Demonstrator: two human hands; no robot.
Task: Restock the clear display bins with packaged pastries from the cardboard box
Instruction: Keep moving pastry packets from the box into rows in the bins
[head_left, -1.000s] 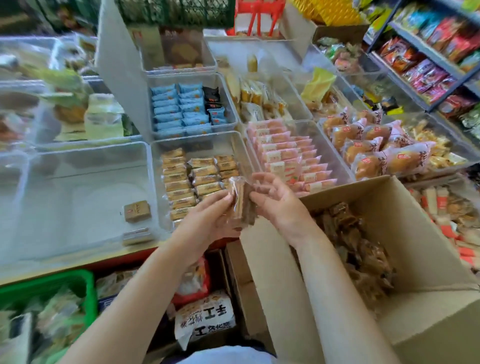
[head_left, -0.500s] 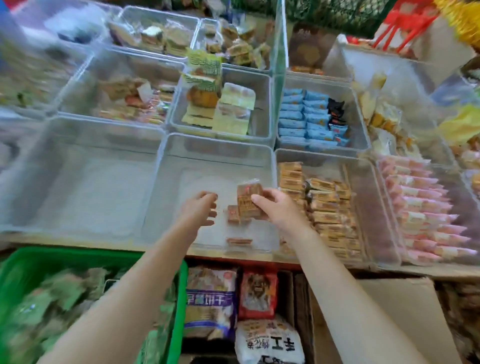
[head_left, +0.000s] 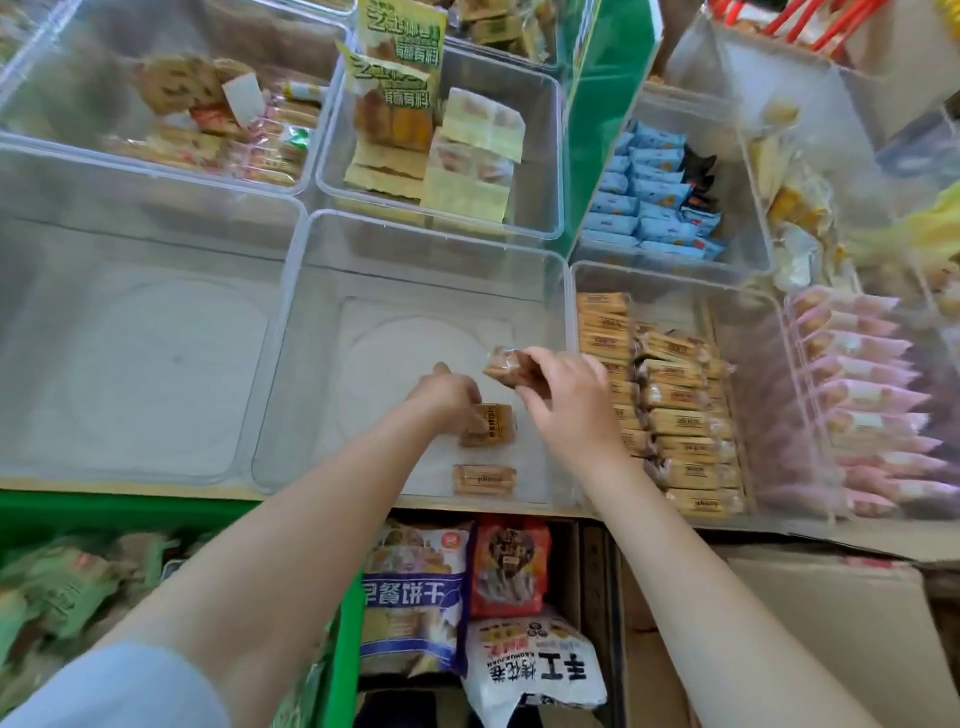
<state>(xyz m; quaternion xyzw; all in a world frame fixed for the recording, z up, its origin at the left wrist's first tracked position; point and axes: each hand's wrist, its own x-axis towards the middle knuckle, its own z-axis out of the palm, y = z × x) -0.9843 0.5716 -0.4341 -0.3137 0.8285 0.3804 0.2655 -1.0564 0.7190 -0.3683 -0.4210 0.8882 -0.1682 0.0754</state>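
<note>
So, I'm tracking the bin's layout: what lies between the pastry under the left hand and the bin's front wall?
In the head view, one wrapped pastry lies between the pastry that the left hand touches and the bin's front wall.

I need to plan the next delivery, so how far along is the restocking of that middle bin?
Barely begun. Done: two packaged pastries lie on the floor of the middle clear bin, one near its front wall. In hand: the left hand touches the other pastry, and the right hand holds another wrapped pastry above the bin. Left: most of that bin's floor is bare, and so is the bin to its left.
</note>
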